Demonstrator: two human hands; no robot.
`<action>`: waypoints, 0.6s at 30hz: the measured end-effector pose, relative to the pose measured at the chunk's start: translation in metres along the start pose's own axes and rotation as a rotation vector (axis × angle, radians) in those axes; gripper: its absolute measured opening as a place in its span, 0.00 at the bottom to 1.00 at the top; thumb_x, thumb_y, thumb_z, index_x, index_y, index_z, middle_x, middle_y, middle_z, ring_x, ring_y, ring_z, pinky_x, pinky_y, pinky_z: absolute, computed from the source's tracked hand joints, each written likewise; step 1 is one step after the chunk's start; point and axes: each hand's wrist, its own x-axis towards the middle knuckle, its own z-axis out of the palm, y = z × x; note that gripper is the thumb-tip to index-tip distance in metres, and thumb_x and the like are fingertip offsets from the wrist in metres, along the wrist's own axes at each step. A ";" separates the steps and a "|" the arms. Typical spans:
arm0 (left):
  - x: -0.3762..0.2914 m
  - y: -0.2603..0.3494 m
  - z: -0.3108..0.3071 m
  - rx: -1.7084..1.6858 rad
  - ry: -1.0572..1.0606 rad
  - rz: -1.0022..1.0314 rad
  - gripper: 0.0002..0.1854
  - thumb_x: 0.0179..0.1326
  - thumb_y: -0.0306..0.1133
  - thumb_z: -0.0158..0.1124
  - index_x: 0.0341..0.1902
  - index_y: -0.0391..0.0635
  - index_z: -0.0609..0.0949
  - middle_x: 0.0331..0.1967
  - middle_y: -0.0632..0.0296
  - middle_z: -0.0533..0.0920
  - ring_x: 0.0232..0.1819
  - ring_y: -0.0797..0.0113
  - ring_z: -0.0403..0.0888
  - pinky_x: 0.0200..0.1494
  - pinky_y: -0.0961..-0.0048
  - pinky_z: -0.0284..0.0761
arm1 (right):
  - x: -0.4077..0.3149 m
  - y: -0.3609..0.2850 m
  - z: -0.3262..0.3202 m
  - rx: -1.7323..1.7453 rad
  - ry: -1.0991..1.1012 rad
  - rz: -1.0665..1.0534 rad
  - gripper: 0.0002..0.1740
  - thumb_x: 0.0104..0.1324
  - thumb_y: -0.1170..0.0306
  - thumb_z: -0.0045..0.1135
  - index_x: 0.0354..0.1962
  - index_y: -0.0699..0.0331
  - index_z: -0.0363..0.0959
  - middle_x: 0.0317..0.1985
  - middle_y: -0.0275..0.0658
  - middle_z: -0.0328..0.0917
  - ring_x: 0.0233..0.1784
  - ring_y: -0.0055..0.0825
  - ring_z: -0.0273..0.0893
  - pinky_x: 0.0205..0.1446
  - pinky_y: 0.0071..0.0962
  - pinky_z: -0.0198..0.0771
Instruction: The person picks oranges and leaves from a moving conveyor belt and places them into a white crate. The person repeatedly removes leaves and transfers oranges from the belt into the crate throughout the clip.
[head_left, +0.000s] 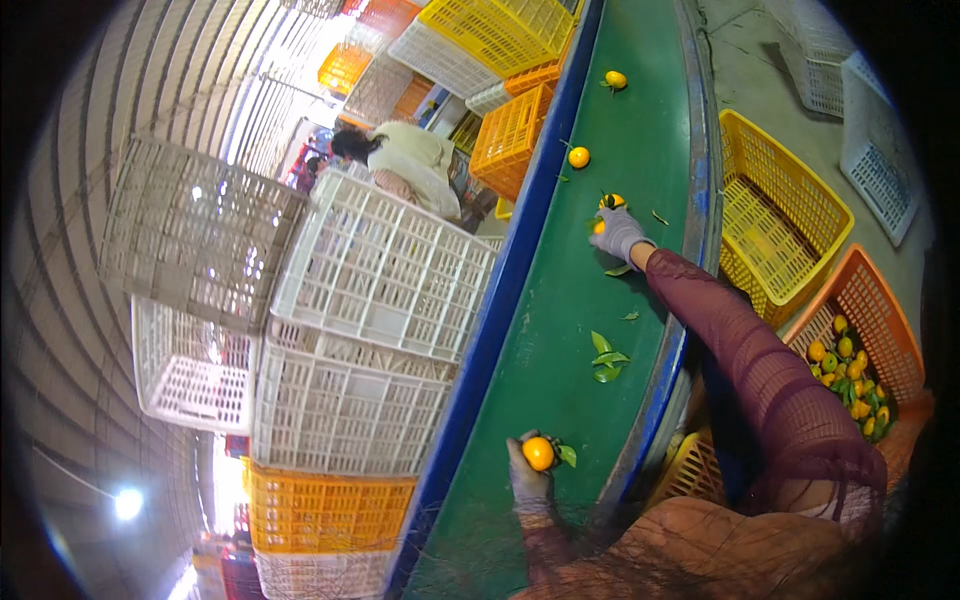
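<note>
My gloved left hand (529, 474) holds an orange citrus fruit (538, 454) with a green leaf attached, low over the green conveyor belt (562, 300). Farther up the belt, my gloved right hand (621, 234) has its fingers around a second citrus fruit (598, 226), partly hidden by them. Just beyond those fingertips, touching or nearly so, is another citrus fruit (612, 201) with a dark leaf or stem end. Two more lie higher on the belt: a fruit with a stem (578, 157) and a leafy one (615, 79).
Loose green leaves (609, 358) lie on the belt between my hands. Blue side rails (501, 300) edge it. Stacked white plastic crates (375, 262) stand left, near a bending person (412, 169). To the right are a yellow crate (780, 217) and an orange crate (885, 322) containing several fruits.
</note>
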 end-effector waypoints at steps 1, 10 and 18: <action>-0.005 0.007 0.003 -0.174 0.003 -0.093 0.23 0.63 0.50 0.39 0.41 0.39 0.71 0.30 0.53 0.75 0.32 0.60 0.74 0.35 0.69 0.74 | -0.006 -0.001 0.000 0.417 -0.173 0.010 0.23 0.55 0.58 0.54 0.47 0.56 0.66 0.49 0.40 0.68 0.51 0.36 0.70 0.45 0.36 0.71; -0.017 0.028 0.035 0.486 -0.232 0.303 0.25 0.66 0.46 0.36 0.55 0.36 0.64 0.33 0.55 0.77 0.34 0.66 0.76 0.39 0.71 0.75 | -0.107 -0.064 0.015 1.719 -1.446 0.205 0.27 0.61 0.48 0.45 0.41 0.65 0.69 0.34 0.44 0.75 0.29 0.31 0.76 0.27 0.27 0.75; -0.015 0.035 0.035 -0.550 -0.166 0.184 0.34 0.55 0.36 0.61 0.62 0.46 0.56 0.56 0.63 0.64 0.56 0.69 0.64 0.58 0.74 0.61 | -0.203 -0.103 0.063 1.698 -1.641 0.416 0.29 0.57 0.47 0.49 0.40 0.68 0.71 0.32 0.42 0.76 0.34 0.31 0.77 0.40 0.33 0.74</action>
